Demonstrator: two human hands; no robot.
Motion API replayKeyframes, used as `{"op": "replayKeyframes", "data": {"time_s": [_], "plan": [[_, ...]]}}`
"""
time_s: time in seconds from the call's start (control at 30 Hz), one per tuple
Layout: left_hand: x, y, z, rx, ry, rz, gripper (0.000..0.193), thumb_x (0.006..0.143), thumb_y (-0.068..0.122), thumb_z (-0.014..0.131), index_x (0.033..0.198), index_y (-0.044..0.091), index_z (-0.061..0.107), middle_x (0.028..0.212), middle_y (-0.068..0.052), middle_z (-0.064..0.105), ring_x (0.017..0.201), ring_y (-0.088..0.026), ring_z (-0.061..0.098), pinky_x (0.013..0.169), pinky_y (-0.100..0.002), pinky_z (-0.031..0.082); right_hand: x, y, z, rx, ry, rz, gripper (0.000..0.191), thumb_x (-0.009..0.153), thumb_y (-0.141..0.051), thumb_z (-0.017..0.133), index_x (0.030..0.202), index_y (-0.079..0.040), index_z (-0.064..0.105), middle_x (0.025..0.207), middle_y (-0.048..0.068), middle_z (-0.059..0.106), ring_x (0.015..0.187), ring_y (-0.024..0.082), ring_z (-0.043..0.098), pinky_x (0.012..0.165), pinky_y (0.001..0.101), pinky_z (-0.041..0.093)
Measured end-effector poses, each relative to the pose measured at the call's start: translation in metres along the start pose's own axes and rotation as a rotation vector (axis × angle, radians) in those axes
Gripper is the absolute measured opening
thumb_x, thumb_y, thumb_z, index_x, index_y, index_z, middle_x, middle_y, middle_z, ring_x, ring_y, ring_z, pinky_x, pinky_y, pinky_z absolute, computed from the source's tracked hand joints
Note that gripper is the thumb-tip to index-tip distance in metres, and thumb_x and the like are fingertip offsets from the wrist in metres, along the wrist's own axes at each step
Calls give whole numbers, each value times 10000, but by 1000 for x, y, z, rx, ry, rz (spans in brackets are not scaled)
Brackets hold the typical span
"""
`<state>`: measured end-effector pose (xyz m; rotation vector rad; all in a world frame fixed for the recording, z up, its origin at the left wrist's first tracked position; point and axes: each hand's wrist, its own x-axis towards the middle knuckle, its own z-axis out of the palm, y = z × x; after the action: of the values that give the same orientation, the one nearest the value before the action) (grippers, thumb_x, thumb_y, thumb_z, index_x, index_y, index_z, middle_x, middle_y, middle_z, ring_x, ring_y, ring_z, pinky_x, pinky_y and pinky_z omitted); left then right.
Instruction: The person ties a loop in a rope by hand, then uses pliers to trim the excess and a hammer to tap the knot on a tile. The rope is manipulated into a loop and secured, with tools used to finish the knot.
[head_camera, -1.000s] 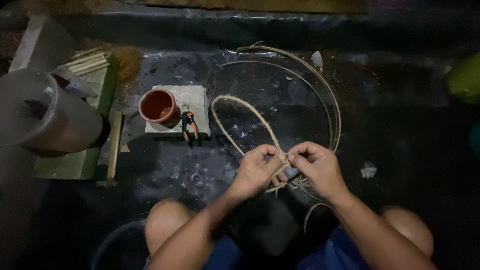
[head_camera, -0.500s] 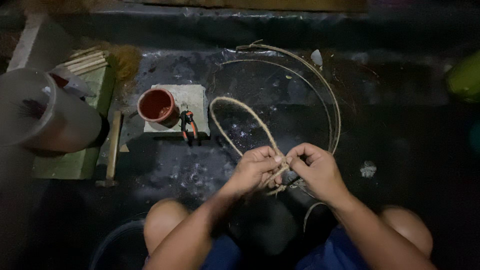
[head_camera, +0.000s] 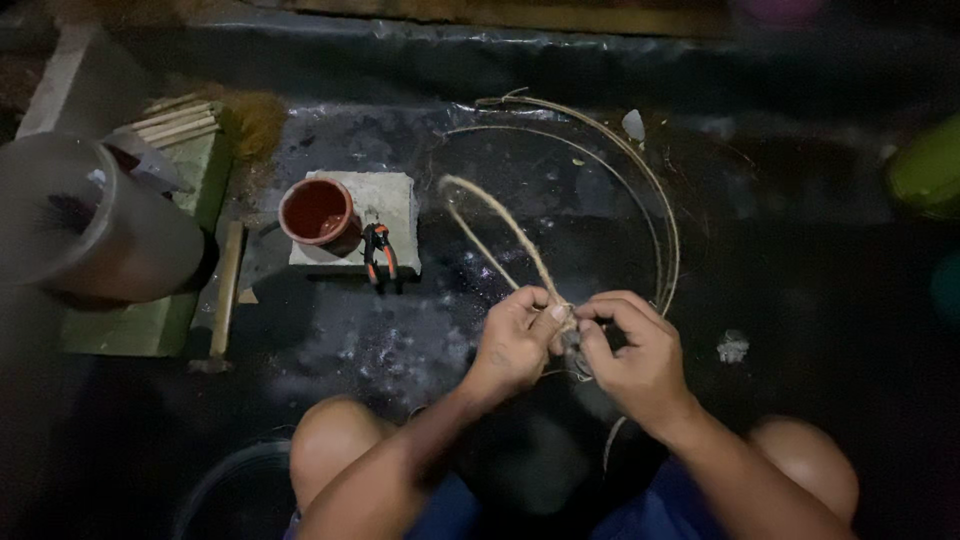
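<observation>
Both hands, left hand (head_camera: 515, 340) and right hand (head_camera: 635, 350), have fingers (head_camera: 540, 305) pinched shut on the twine loop (head_camera: 500, 235); slackened grip could likely let the knot unravel.

Dim scene, one light from above on the centre, dark soft-focus edges, slight blur throughout.

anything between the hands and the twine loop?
No. Both the left hand and right hand already pinch the twine loop at its base; nothing visible lies between them. The pliers and red cup sit apart.
</observation>
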<state>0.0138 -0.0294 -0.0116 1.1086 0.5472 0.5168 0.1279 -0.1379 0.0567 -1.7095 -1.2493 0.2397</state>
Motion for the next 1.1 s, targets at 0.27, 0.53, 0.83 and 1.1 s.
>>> {"op": "replayKeyframes", "data": {"time_s": [0.27,0.53,0.83,1.1], "plan": [[-10,7,6,179,128,45,148,1001,129,628,1008,-17,647,876,-43,703,713,-72,608,653,-235,523,4,-7,1,-61,-1,-25,150,825,-48,760,962,8,737,977,126,748,877,214,750,771,302,580],[-19,13,10,462,80,344,155,986,43,613,1108,-23,683,1040,-110,640,846,-170,657,757,-304,557,2,3,-2,-47,-34,115,134,836,-76,750,951,-7,754,930,89,767,820,155,738,714,268,560],[-30,27,18,702,57,434,294,923,26,637,1215,-3,649,1061,-171,641,898,-282,702,769,-355,574,3,27,-4,153,-129,457,110,841,-69,711,931,-25,758,797,5,754,672,36,651,577,205,505],[-29,32,16,667,65,476,380,927,1,609,1306,-29,604,1142,-188,623,998,-294,719,848,-365,597,1,43,-4,205,-168,469,74,859,-35,692,919,-26,734,778,-1,691,648,48,581,565,221,462]]}}
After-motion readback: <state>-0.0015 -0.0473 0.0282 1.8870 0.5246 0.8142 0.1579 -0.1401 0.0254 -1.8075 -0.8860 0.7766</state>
